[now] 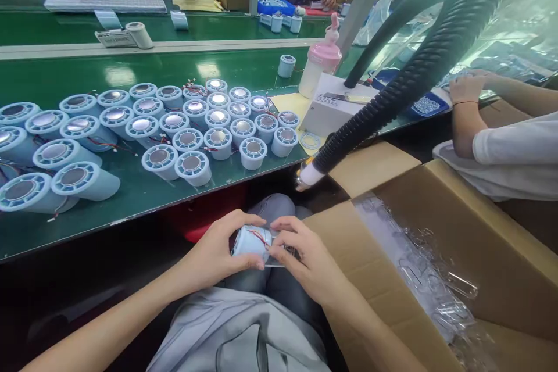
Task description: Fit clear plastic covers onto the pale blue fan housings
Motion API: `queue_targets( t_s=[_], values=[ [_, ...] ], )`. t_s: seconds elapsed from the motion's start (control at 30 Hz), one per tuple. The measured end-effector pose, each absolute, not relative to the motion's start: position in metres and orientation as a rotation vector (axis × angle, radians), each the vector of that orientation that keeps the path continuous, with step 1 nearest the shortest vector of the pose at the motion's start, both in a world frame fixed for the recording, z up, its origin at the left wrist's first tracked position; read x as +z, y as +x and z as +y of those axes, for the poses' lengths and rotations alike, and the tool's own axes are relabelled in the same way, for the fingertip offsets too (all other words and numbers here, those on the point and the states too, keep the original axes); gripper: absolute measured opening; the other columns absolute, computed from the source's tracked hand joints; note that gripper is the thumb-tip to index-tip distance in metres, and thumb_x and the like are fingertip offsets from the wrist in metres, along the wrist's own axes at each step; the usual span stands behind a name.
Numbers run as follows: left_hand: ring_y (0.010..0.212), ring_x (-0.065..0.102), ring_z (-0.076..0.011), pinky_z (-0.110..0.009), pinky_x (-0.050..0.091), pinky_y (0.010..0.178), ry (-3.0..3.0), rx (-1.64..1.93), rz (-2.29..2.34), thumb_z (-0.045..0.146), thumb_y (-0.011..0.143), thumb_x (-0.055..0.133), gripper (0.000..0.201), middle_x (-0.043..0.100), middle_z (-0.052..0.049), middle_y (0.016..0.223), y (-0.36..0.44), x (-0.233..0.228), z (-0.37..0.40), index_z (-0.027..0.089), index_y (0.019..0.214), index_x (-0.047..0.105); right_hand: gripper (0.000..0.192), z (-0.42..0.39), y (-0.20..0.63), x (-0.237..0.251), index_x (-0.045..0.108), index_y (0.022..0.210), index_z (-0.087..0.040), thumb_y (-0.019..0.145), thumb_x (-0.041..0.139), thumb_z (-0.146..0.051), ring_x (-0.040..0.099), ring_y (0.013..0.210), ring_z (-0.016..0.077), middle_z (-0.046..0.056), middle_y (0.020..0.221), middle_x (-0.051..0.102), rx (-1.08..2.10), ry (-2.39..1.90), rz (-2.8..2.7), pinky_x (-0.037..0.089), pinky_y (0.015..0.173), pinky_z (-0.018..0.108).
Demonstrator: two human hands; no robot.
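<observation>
Held over the lap, just below the near edge of the tabletop (pixel 131 197): a pale blue cylinder (pixel 251 242) with a thin red wire across it. Left hand (pixel 218 253) wrapped around the cylinder's left end, grip closed on it, thumb on top. Right hand (pixel 305 261) at the cylinder's right end, fingertips pinched on it and on a clear plastic piece (pixel 279 256) there, grip narrow. Right of the cylinder, an open carton (pixel 479 244) with crinkled clear plastic trays (pixel 427 279) inside. Above the cylinder, on the tabletop, a crowd of matching cylinders (pixel 192 128), some upright with shiny round tops, the leftmost lying on their sides, red wires trailing between. Up and right of the cylinder, a black ribbed hose (pixel 392 93) slanting down to a white nozzle at the tabletop edge, beside a white box (pixel 331 110) and a pink-capped bottle (pixel 320 67). Far right, another person's arm (pixel 466 110) resting at the tabletop. Farthest from the cylinder, beyond a second green belt (pixel 65 29), two more people seated.
</observation>
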State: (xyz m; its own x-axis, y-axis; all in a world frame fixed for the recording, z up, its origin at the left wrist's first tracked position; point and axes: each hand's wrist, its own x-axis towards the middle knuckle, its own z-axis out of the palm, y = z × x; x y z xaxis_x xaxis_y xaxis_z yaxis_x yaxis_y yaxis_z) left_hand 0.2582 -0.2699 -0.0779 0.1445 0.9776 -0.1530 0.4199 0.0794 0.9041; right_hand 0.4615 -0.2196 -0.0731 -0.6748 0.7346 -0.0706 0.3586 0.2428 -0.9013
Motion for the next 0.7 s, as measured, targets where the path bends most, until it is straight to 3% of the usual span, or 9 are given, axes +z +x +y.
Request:
queue_targets(
  t_s=[0.07,0.17,0.23,0.33,0.43,0.5,0.57,0.63,0.7],
  values=[
    [0.095,0.059,-0.0231,-0.035,0.049,0.085,1.522,0.800,1.366,0.045,0.060,0.084,0.064,0.059,-0.005,0.103,0.256,-0.090,-0.272,0.027,0.118,0.063,0.023,-0.219,0.460,-0.071,0.062,0.067,-0.018,0.088,0.056,-0.026,0.060,0.098,0.0202,0.007,0.103,0.056,1.431,-1.076,-2.043,0.051,0.080,0.032],
    [0.108,0.056,-0.0272,-0.042,0.047,0.095,1.633,0.807,1.309,0.041,0.060,0.085,0.066,0.056,-0.008,0.114,0.252,-0.102,-0.274,0.031,0.121,0.064,0.027,-0.218,0.459,-0.072,0.059,0.058,-0.018,0.081,0.064,-0.032,0.061,0.096,0.0229,0.008,0.101,0.054,1.582,-1.164,-1.811,0.052,0.063,0.027],
    [0.119,0.052,-0.0295,-0.045,0.042,0.103,1.637,0.792,1.254,0.038,0.062,0.084,0.066,0.055,-0.010,0.125,0.252,-0.104,-0.276,0.031,0.124,0.062,0.030,-0.216,0.460,-0.074,0.059,0.055,-0.017,0.075,0.070,-0.036,0.063,0.095,0.0241,0.009,0.100,0.056,1.672,-1.180,-1.667,0.054,0.063,0.029],
    [0.119,0.055,-0.0286,-0.043,0.046,0.101,1.405,0.785,1.174,0.033,0.066,0.082,0.069,0.055,-0.010,0.132,0.256,-0.101,-0.279,0.029,0.129,0.056,0.031,-0.212,0.464,-0.077,0.062,0.055,-0.018,0.073,0.074,-0.041,0.066,0.094,0.0246,0.009,0.099,0.064,1.767,-1.106,-1.547,0.056,0.076,0.035],
    [0.111,0.060,-0.0256,-0.038,0.053,0.092,1.063,0.858,1.108,0.027,0.069,0.080,0.064,0.054,-0.010,0.135,0.260,-0.095,-0.281,0.026,0.128,0.055,0.017,-0.212,0.472,-0.078,0.074,0.081,-0.023,0.070,0.081,-0.034,0.063,0.111,0.0279,0.009,0.118,0.066,1.724,-0.941,-1.741,0.053,0.093,0.042],
    [0.100,0.064,-0.0225,-0.032,0.057,0.079,0.896,0.885,1.050,0.027,0.071,0.079,0.061,0.057,-0.010,0.131,0.262,-0.092,-0.283,0.025,0.127,0.053,0.037,-0.214,0.478,-0.079,0.071,0.106,-0.026,0.070,0.080,-0.021,0.056,0.122,0.0275,0.009,0.131,0.061,1.516,-0.829,-2.005,0.048,0.102,0.043],
    [0.088,0.065,-0.0199,-0.027,0.057,0.064,0.823,0.868,1.008,0.030,0.073,0.077,0.062,0.060,-0.010,0.124,0.263,-0.089,-0.285,0.025,0.129,0.051,0.046,-0.218,0.482,-0.080,0.066,0.116,-0.026,0.074,0.075,-0.012,0.055,0.125,0.0252,0.009,0.134,0.059,1.311,-0.747,-2.164,0.047,0.104,0.040],
    [0.092,0.065,-0.0218,-0.028,0.057,0.067,0.860,0.848,0.999,0.031,0.073,0.078,0.065,0.060,-0.010,0.125,0.261,-0.087,-0.286,0.027,0.132,0.050,0.044,-0.221,0.485,-0.081,0.063,0.117,-0.025,0.077,0.072,-0.010,0.056,0.124,0.0244,0.009,0.134,0.059,1.240,-0.712,-2.194,0.048,0.104,0.039],
    [0.106,0.062,-0.0261,-0.031,0.056,0.081,0.973,0.842,1.035,0.030,0.070,0.080,0.070,0.055,-0.009,0.135,0.258,-0.083,-0.286,0.029,0.133,0.051,0.043,-0.222,0.487,-0.081,0.062,0.117,-0.025,0.076,0.073,-0.014,0.056,0.124,0.0259,0.010,0.133,0.059,1.264,-0.728,-2.176,0.048,0.104,0.040]
  ],
)
